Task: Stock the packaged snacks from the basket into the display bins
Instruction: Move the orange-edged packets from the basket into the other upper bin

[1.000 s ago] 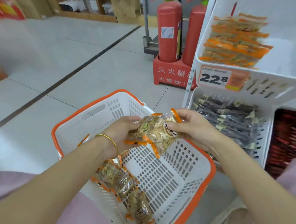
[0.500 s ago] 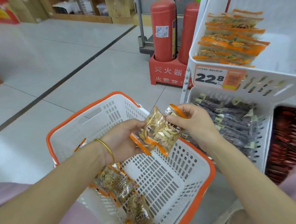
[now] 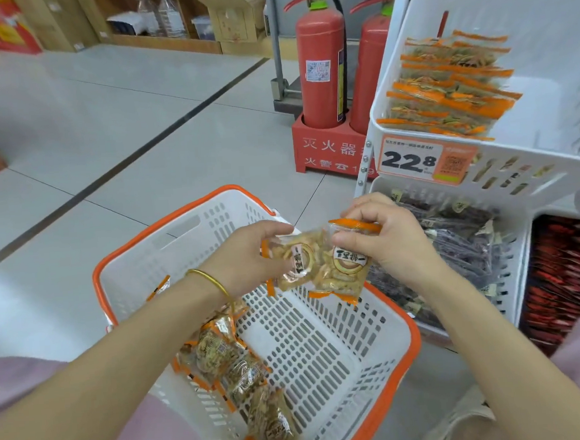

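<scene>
Head view: snack packets (image 3: pixel 319 266), perhaps two, corners behind hands (image 3: pixel 246 257) (image 3: pixel 391 243); basket (image 3: pixel 187 242) cropped.

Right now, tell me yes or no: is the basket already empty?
No, several orange-trimmed snack packets lie along the left side of the basket.

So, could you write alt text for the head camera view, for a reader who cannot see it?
A person holds two orange-edged snack packets above a white basket with an orange rim, one in the left grip, one in the right grip. More packets lie in the basket; similar ones sit in the upper display bin on the right.
</scene>
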Demonstrator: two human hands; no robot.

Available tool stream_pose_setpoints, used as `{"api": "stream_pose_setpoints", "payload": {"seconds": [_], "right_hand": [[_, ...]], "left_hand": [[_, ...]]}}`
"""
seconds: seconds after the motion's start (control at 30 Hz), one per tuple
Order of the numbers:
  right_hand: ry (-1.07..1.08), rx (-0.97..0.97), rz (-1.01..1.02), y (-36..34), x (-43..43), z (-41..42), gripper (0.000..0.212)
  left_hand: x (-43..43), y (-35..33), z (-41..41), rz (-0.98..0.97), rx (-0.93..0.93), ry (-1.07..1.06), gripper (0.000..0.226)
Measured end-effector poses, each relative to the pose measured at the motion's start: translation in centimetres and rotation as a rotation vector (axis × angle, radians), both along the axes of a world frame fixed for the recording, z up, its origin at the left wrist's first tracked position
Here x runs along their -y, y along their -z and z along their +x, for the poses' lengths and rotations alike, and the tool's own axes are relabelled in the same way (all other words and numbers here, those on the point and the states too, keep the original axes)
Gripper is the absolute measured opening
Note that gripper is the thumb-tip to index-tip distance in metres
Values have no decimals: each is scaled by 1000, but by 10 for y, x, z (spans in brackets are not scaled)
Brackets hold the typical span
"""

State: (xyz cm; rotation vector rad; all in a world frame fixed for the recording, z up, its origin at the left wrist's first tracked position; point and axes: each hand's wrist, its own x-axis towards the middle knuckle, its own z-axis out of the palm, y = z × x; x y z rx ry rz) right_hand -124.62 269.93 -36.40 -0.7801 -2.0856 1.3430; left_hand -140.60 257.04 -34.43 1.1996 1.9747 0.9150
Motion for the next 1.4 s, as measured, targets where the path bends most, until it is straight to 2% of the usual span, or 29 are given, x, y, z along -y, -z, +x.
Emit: {"api": "stream_pose_setpoints", "payload": {"seconds": [0.03, 0.1, 0.23, 0.33, 0.4, 0.47, 0.57, 0.63, 0.7, 0.8, 0.87, 0.97, 1.07, 1.17, 1.27, 1.4], "right_hand": [[-32, 11, 7, -1, 0, 0, 11], [-75, 15, 18, -1, 3, 0, 12], [-82, -68, -30, -1, 12, -5, 14], [1, -158, -18, -4, 17, -8, 14], [65, -212, 25, -7, 18, -8, 14], [92, -210, 99, -7, 20, -9, 14], [96, -103, 248, -5, 24, -10, 25], [92, -40, 227, -10, 22, -9, 35], [29, 19, 109, -23, 12, -1, 41], [-166, 85, -195, -52, -11, 24, 47], [-183, 104, -211, -71, -26, 43, 39], [-51, 21, -164, -97, -47, 77, 25], [182, -85, -25, -117, -74, 108, 15], [452, -107, 264, -135, -110, 139, 23], [546, 91, 498, -137, -138, 146, 24], [506, 353, 579, -107, -155, 134, 27]], "left_hand": [[0, 0, -1, 20, -13, 2, 44], [-2, -2, 0, 81, 83, 1, 46], [-4, -3, 5, 165, 165, -59, 29], [-3, -1, 7, 220, 482, -143, 35], [-1, 0, 13, 230, 680, -109, 40], [0, 4, 22, 204, 694, -32, 55], [0, 9, 30, 194, 523, 0, 68], [-1, 5, 31, 177, 456, 35, 71], [-6, -1, 31, 171, 433, 82, 80], [-26, -17, 37, 203, 380, 133, 97], [-48, -29, 47, 250, 311, 194, 103], [-91, -48, 76, 344, 252, 279, 107], [-130, -60, 94, 457, 65, 300, 112], [-166, -66, 107, 555, -242, 279, 106], [-187, -66, 116, 518, -572, 329, 103], [-198, -53, 121, 346, -801, 347, 109]]}}
